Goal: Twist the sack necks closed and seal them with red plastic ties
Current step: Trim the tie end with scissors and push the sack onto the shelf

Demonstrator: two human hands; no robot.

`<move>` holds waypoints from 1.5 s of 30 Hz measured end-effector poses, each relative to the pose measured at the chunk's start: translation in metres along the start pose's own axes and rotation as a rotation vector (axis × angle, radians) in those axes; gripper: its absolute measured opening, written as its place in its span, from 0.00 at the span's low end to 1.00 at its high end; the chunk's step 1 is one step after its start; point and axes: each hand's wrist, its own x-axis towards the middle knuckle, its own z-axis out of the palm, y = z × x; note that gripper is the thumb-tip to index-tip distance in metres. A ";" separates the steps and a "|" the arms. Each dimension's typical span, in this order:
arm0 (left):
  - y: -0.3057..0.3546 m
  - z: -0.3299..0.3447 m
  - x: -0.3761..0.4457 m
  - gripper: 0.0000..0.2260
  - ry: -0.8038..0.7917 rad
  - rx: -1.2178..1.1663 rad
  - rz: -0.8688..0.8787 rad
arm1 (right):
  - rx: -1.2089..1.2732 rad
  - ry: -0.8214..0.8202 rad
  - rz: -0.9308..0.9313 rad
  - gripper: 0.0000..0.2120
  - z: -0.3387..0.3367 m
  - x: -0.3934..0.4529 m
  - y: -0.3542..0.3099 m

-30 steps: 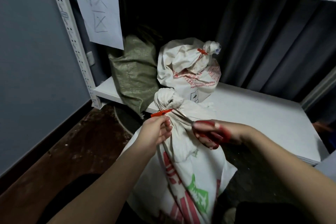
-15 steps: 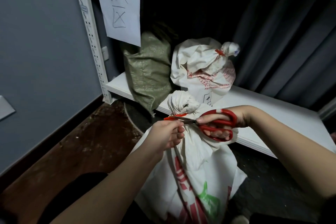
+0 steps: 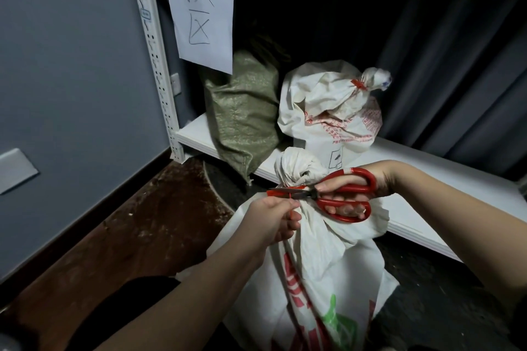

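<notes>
White shelving (image 3: 427,162) backs the near sack (image 3: 319,259), its twisted neck ringed by a red tie (image 3: 298,187). Right hand (image 3: 356,194), gripping scissors (image 3: 336,196), has brought the blades onto the tail pinched by left hand (image 3: 273,219): sealing done, trimming underway.

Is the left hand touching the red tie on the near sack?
Touching. The head view shows the left hand pinching the red tie tail, which emerges between its fingers below the scissors.

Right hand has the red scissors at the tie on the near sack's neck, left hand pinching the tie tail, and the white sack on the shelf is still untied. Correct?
Not quite. In the head view the white sack on the shelf already has a red tie round its neck. The rest holds: right hand, scissors, left hand.
</notes>
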 end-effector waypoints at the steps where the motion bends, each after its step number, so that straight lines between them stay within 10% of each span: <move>1: 0.000 0.000 -0.001 0.05 -0.005 0.010 0.003 | 0.008 -0.007 -0.003 0.24 -0.001 0.000 0.001; 34: 0.001 -0.005 0.009 0.05 -0.022 0.077 0.032 | -0.015 0.247 -0.019 0.18 0.020 -0.006 0.008; 45: 0.005 0.034 -0.019 0.05 -0.159 0.098 0.125 | 0.556 1.043 -0.412 0.03 0.116 -0.010 0.033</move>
